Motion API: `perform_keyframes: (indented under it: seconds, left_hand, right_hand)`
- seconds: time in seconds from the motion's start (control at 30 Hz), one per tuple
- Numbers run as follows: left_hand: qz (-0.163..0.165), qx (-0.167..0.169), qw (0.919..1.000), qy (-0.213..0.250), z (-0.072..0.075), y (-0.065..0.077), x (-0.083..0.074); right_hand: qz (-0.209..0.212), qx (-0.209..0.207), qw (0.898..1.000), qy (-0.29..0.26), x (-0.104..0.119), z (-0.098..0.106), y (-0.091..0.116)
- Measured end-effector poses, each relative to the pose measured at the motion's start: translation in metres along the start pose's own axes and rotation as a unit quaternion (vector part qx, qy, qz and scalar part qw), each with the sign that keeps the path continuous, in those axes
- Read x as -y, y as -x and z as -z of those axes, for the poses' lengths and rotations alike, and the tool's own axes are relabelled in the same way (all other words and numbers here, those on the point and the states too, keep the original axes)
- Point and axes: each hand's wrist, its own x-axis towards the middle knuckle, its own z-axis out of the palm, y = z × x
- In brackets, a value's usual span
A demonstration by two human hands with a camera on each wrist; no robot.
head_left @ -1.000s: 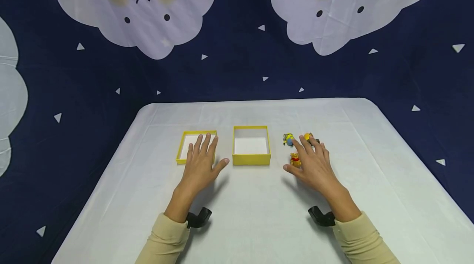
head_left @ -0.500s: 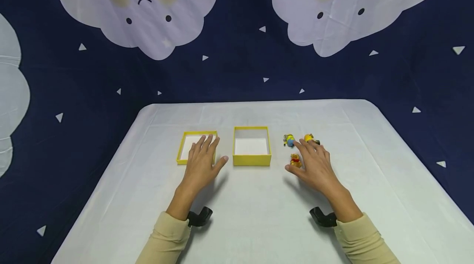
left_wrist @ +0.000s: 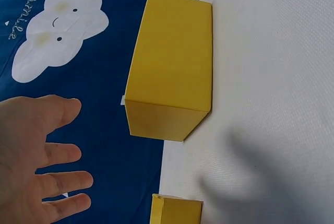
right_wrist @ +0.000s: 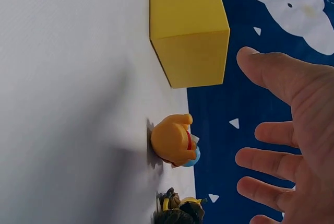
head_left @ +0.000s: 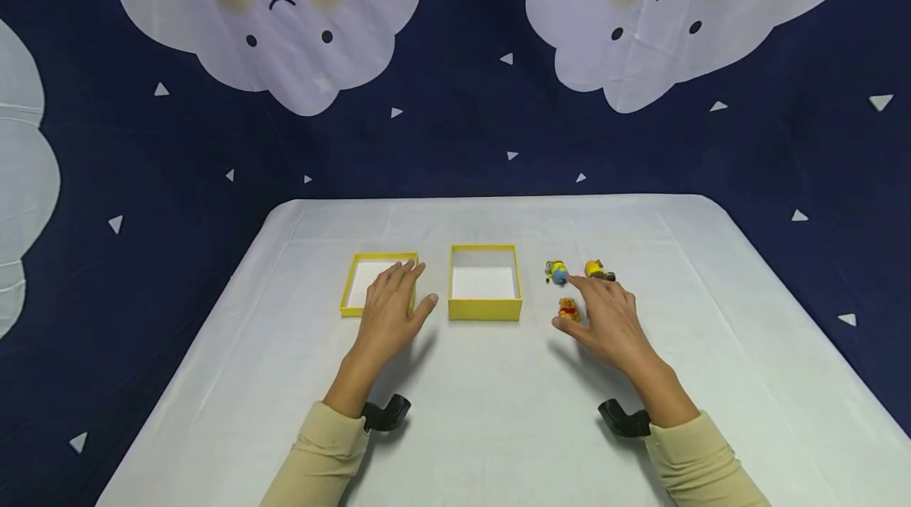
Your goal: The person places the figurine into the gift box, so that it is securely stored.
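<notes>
My left hand (head_left: 387, 313) hovers over the near right part of a shallow yellow box lid (head_left: 346, 297), its fingers spread and holding nothing. To the right of the lid stands a deeper yellow box (head_left: 484, 309), open at the top with a white inside. My right hand (head_left: 610, 323), empty too with relaxed fingers, is above the table beside three small figurines. Nearest its thumb is a Winnie-the-Pooh figurine (head_left: 568, 309) in a red shirt. A yellow and blue minion figurine (head_left: 557, 272) lies behind it. A yellow and dark figurine (head_left: 596, 269) lies farther right, beyond the fingers.
A white cloth covers the table (head_left: 484, 412). Behind it hangs a dark blue curtain (head_left: 455, 151) with clouds and small triangles. Black wrist cameras sit at both wrists, by the beige sleeves (head_left: 330, 444).
The fingers of my right hand have drawn back and bent slightly, uncovering more of the far right figurine. My left fingers have come closer together. The boxes and figurines stay put.
</notes>
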Motion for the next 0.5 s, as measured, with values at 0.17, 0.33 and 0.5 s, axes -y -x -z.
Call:
perform_keyframes:
  seconds: [0.17,0.33,0.5]
  left_hand:
    - [-0.004,-0.007,0.9999,0.014,-0.0019,-0.0021,0.0013]
    - [-0.007,-0.006,0.9993,0.036,-0.0039,-0.0039,0.0027]
    - [-0.014,-0.011,0.9981,0.058,-0.0066,-0.0059,0.0043]
  right_hand:
    - [-0.001,-0.004,1.0,0.0,-0.0023,-0.0005,0.0006]
    - [-0.001,-0.001,1.0,0.005,-0.0046,-0.0018,0.0004]
    - [-0.002,0.002,1.0,0.006,-0.0071,-0.0031,-0.0001]
